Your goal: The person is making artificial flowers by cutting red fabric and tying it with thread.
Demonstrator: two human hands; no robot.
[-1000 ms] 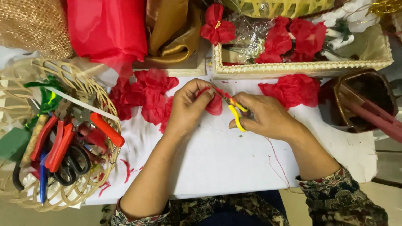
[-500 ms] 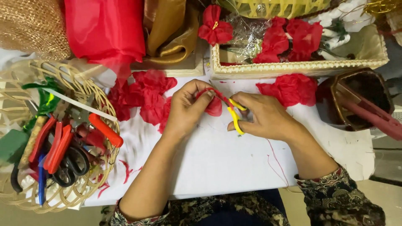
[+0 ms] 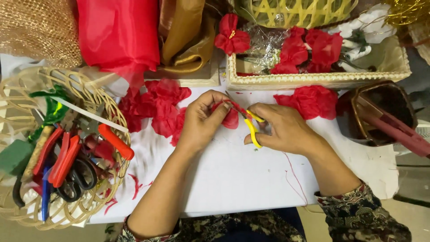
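Fingertips of the left hand (image 3: 204, 120) pinch a small red fabric petal (image 3: 231, 118) near the far edge of the white table (image 3: 233, 175). The right hand (image 3: 284, 130) is closed around yellow-handled pliers (image 3: 251, 129) touching it. Loose red fabric petals (image 3: 156, 107) lie just beside it.

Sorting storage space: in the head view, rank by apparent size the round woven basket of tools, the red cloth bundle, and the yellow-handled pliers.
1. Round woven basket
2. Red cloth bundle, partly cut off by the frame edge, so unsure
3. Yellow-handled pliers, in the right hand
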